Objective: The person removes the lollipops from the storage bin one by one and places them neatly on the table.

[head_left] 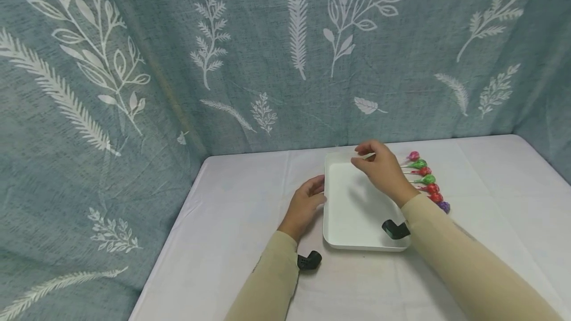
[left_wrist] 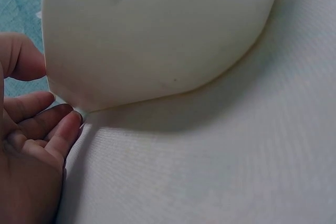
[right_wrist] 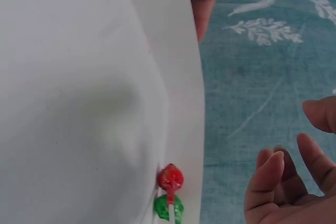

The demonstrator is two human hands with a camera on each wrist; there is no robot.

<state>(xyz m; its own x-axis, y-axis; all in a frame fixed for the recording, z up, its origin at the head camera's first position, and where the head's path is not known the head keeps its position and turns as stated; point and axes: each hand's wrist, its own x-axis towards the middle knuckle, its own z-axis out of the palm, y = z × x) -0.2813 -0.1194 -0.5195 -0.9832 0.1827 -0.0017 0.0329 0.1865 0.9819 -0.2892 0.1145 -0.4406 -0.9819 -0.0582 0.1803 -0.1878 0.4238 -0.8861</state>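
A shallow white tray (head_left: 357,207) lies on the table. My left hand (head_left: 305,206) holds its left rim, thumb and fingers at the edge; the left wrist view shows fingertips (left_wrist: 68,124) at a tray corner. Over the tray's far part hovers my right hand (head_left: 381,170), fingers loosely bent. Between its thumb and fingers (right_wrist: 265,177) I see nothing in the right wrist view. A red lollipop (right_wrist: 170,177) and a green lollipop (right_wrist: 167,208) show at the tray's wall there. Several wrapped lollipops (head_left: 426,179), pink, green, red and purple, are lined up right of the tray.
A white cloth covers the table (head_left: 241,212). Teal curtains (head_left: 267,53) with white leaf prints hang behind it and at the sides. Black wrist devices (head_left: 310,260) sit on both sleeved forearms; the right forearm partly hides the tray's right side.
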